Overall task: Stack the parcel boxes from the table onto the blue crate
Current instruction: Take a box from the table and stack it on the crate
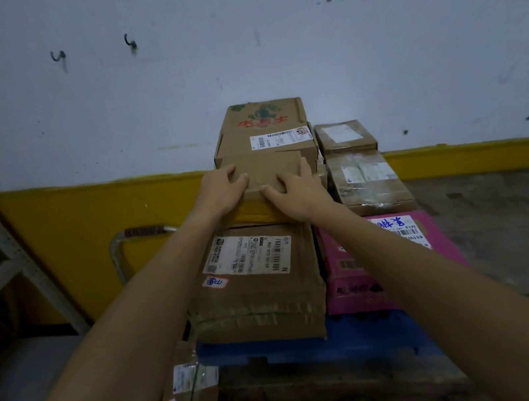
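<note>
Head view, looking down our forearms: our left hand (224, 191) and right hand (297, 185) grip a small brown box (272, 168) from either side, fingers curled over its near edge. It seems to sit on a yellow parcel (255, 215) atop the labelled brown box (259, 284) on the blue crate (347, 336). We judge the perch narrow; letting go off-centre could tip it toward the pink box (351, 301).

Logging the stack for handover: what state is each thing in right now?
small brown box, atop the stack, held by both hands
left hand, gripping its left side
right hand, gripping its right side
labelled brown box, flat on blue crate, taped shut
pink box, flat on the crate, closed
</note>
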